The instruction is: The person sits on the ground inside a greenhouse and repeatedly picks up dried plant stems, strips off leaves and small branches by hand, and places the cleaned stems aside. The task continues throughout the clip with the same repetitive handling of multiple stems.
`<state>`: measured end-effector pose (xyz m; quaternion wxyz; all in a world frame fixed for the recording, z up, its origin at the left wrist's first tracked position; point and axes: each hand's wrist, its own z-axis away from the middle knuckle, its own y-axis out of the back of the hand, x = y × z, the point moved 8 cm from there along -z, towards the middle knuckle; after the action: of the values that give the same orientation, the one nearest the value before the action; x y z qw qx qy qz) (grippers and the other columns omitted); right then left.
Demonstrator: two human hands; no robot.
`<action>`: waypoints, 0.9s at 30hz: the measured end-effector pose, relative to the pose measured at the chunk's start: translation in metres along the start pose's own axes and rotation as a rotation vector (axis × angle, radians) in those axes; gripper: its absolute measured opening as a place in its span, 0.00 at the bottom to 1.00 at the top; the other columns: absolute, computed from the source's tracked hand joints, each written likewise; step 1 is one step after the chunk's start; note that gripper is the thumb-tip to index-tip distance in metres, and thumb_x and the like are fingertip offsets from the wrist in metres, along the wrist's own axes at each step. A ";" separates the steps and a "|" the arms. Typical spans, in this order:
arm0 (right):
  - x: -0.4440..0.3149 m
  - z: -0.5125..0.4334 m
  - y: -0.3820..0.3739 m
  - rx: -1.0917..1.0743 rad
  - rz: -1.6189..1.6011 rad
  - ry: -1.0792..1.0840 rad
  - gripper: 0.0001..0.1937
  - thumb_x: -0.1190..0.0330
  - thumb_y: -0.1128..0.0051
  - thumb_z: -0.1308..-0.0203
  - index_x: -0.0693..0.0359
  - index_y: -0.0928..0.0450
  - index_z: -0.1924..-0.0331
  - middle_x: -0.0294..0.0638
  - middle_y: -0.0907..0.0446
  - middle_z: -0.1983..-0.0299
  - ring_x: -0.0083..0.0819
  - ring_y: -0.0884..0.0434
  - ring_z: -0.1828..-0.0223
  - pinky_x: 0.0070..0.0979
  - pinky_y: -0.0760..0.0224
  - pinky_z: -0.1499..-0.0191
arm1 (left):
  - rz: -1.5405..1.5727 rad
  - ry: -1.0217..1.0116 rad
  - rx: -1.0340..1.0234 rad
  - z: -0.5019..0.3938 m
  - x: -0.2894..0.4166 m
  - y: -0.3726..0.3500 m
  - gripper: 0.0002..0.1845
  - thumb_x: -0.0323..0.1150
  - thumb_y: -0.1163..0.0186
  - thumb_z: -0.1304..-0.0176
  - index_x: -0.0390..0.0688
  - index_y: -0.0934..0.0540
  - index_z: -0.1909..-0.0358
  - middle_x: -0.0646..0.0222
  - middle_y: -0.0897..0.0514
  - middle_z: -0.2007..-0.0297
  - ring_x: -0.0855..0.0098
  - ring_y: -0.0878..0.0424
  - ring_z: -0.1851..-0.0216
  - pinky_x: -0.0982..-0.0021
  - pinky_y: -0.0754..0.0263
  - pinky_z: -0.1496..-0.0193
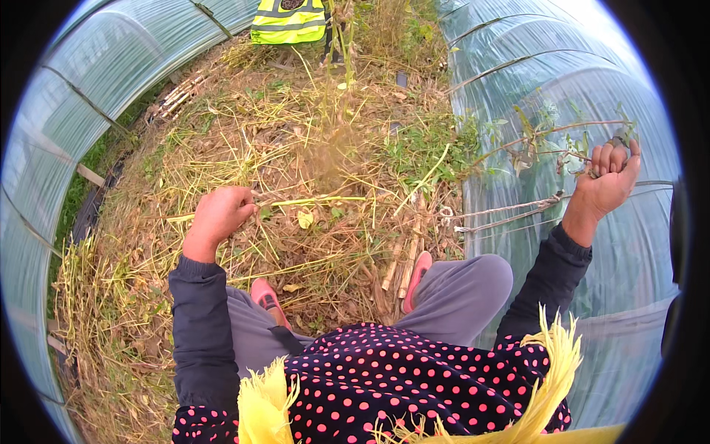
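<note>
My left hand (pixel 223 213) is closed in a fist above the straw-strewn soil. A yellow-green plant stalk (pixel 321 200) runs out on its right, and a thin stem shows on its other side. Off to the right, my right hand (pixel 614 169) is raised in front of the plastic film, fingers curled around leafy weed stems (pixel 554 130). The stems' reddish lengths and wilted leaves trail left from that fist towards the ground. What lies inside each palm is hidden by the fingers.
Plastic-film tunnels (pixel 554 83) with hoops flank the strip. Ropes (pixel 499 213) stretch across the right film's edge. Cut canes (pixel 411 255) lie by my right shoe, more sticks (pixel 178 97) at the far left. Ahead, a person in a yellow reflective vest (pixel 288 25) stands near tall dry stalks (pixel 348 50).
</note>
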<state>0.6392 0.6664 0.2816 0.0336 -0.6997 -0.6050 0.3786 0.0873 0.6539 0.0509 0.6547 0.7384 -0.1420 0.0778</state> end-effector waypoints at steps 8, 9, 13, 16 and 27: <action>0.198 -0.017 0.096 -0.121 0.683 -0.043 0.16 0.62 0.59 0.26 0.62 0.22 0.50 0.29 0.32 0.78 0.16 0.37 0.81 0.19 0.43 0.77 | 0.532 0.197 0.125 0.063 -0.064 0.085 0.06 0.29 0.35 0.39 0.38 0.21 0.71 0.78 0.24 0.79 0.86 0.32 0.77 0.78 0.39 0.75; 0.226 -0.004 0.112 -0.148 0.767 0.036 0.16 0.61 0.57 0.27 0.62 0.19 0.54 0.31 0.27 0.76 0.18 0.31 0.79 0.21 0.38 0.73 | 0.641 0.194 0.160 0.069 -0.072 0.091 0.07 0.30 0.35 0.38 0.38 0.21 0.70 0.80 0.24 0.77 0.87 0.33 0.76 0.80 0.40 0.74; 0.362 0.085 0.159 -1.109 1.680 -0.338 0.18 0.61 0.56 0.34 0.65 0.18 0.55 0.54 0.16 0.63 0.50 0.17 0.60 0.44 0.26 0.54 | 0.960 0.054 0.305 0.066 -0.084 0.105 0.09 0.35 0.36 0.34 0.40 0.22 0.65 0.81 0.23 0.72 0.88 0.33 0.72 0.82 0.39 0.69; 0.356 0.113 0.145 -1.277 1.601 -0.527 0.18 0.62 0.48 0.38 0.67 0.17 0.55 0.59 0.20 0.50 0.57 0.21 0.48 0.45 0.29 0.44 | 1.105 0.107 0.389 0.039 -0.080 0.094 0.09 0.34 0.36 0.34 0.40 0.21 0.62 0.76 0.20 0.70 0.85 0.26 0.70 0.84 0.33 0.65; 0.183 0.193 -0.082 -1.073 0.102 -0.809 0.18 0.60 0.53 0.26 0.63 0.24 0.42 0.36 0.16 0.56 0.19 0.17 0.59 0.17 0.29 0.58 | 1.590 0.046 -0.076 -0.081 0.071 0.004 0.07 0.34 0.39 0.32 0.41 0.21 0.58 0.73 0.16 0.67 0.82 0.20 0.69 0.82 0.26 0.68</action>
<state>0.4584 0.7688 0.0967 -0.5659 -0.4503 -0.6402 0.2591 0.1591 0.7261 0.0871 0.4304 0.3910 -0.6156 0.5320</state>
